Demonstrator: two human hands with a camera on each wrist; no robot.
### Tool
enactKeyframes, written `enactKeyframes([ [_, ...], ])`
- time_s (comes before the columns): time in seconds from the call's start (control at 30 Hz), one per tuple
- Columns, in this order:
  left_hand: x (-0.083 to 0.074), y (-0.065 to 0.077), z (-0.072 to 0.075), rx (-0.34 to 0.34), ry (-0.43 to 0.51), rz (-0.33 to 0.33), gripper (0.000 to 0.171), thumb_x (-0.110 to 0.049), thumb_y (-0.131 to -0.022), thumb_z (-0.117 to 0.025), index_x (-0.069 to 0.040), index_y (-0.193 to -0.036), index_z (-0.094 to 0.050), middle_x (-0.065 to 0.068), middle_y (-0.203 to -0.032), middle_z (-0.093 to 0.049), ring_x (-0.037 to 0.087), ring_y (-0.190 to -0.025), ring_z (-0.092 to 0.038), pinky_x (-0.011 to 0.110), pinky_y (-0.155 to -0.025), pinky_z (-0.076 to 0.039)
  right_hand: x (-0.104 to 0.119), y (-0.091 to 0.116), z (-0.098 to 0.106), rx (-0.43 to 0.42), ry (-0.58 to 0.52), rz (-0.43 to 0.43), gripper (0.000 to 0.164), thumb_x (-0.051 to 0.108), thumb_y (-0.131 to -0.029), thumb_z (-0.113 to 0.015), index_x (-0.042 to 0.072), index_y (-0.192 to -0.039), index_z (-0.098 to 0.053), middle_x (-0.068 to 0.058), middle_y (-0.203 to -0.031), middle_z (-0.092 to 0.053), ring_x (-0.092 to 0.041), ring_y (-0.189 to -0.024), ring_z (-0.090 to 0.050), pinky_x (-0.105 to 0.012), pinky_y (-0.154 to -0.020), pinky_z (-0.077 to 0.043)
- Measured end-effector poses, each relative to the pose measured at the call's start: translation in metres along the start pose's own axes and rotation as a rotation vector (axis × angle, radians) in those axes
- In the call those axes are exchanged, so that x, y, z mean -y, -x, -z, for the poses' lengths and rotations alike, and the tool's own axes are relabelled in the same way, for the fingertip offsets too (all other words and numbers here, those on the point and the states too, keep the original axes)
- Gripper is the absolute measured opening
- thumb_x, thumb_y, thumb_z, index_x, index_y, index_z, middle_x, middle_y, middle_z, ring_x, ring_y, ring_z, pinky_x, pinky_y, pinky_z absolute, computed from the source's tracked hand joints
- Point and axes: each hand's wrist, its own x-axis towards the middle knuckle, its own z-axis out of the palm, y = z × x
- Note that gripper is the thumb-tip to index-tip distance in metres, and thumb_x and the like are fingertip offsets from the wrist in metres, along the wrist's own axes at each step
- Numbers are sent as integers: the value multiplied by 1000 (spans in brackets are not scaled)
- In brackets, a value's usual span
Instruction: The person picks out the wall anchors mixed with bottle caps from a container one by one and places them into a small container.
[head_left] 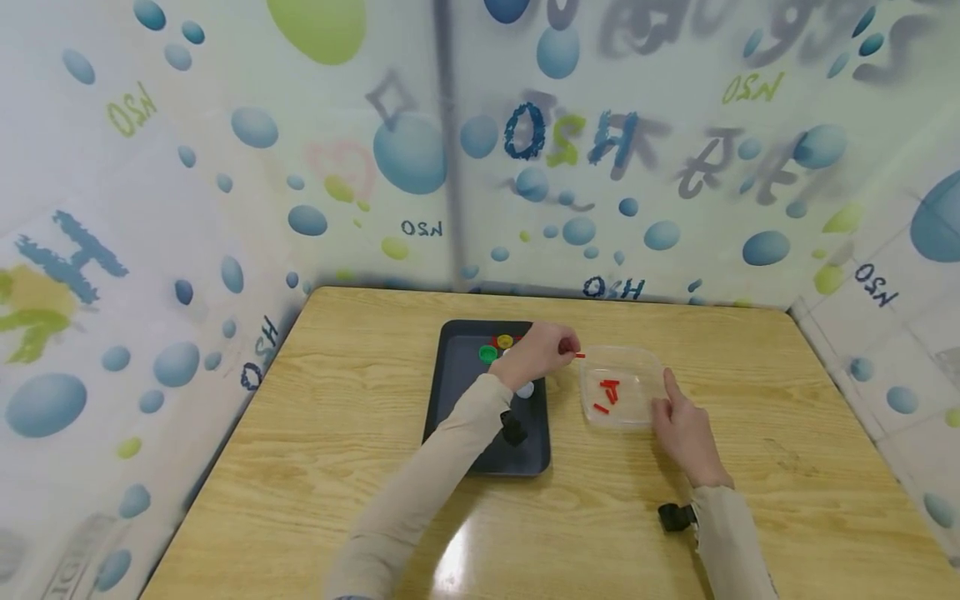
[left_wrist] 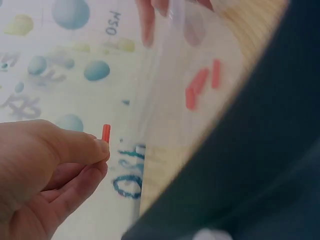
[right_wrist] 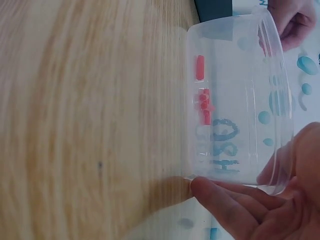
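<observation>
My left hand (head_left: 542, 354) pinches a short red stick (left_wrist: 106, 134) between thumb and fingertips, beside the left rim of a clear plastic container (head_left: 637, 396). Inside the container lie several similar red pieces (head_left: 611, 393). At the container's right side, my right hand (head_left: 686, 433) grips the wall, with fingers low on the outside in the right wrist view. A dark tray (head_left: 457, 383) lies under my left forearm. In it are a green round piece (head_left: 488, 354), a yellow round piece (head_left: 505, 342) and whitish pieces (head_left: 527, 390), partly hidden by the left hand and sleeve.
The wooden table (head_left: 315, 467) meets patterned walls (head_left: 480, 200) at its back and sides. Tray and container stand side by side on the table's middle, with a narrow strip of wood between them.
</observation>
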Motion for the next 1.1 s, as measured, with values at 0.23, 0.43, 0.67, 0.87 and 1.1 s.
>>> enactKeyframes([
  [0.23, -16, -7, -14, 50, -23, -23, 9, -11, -98, -66, -10, -103, -74, 2, -99, -72, 9, -84, -61, 15, -75, -50, 2, 2, 0, 1, -12, 0, 58, 17, -106, -39, -8, -157, -23, 0, -58, -38, -11, -47, -31, -29, -46, -32],
  [0.43, -21, -12, -26, 63, -68, -56, 8, -11, -97, -68, -9, -102, -74, 1, -97, -73, 7, -83, -61, 12, -74, -50, -1, 0, -3, -4, -11, 2, 58, 16, -106, -38, -9, -156, -24, 1, -57, -37, -11, -47, -30, -28, -44, -32],
  [0.67, -25, -17, -36, 61, -68, -70, 6, -10, -96, -70, -9, -99, -75, 1, -95, -73, 6, -81, -61, 10, -72, -48, -1, -3, -3, -4, -3, 0, 58, 16, -106, -39, -9, -156, -24, -1, -60, -38, -13, -49, -33, -29, -47, -32],
  [0.87, -26, -18, -39, 82, -71, -76, 4, -12, -95, -71, -9, -95, -74, 0, -92, -73, 4, -77, -60, 10, -70, -47, 2, -2, 0, 7, -6, -5, 58, 15, -106, -39, -9, -156, -23, -2, -62, -38, -14, -51, -34, -30, -49, -33],
  [1.1, -26, -16, -35, 70, -36, -86, 12, -12, -98, -67, -6, -104, -76, 0, -94, -71, 8, -81, -59, 11, -72, -48, -1, -1, 2, 13, -15, -12, 59, 16, -106, -38, -8, -157, -21, 0, -58, -38, -11, -48, -32, -28, -45, -33],
])
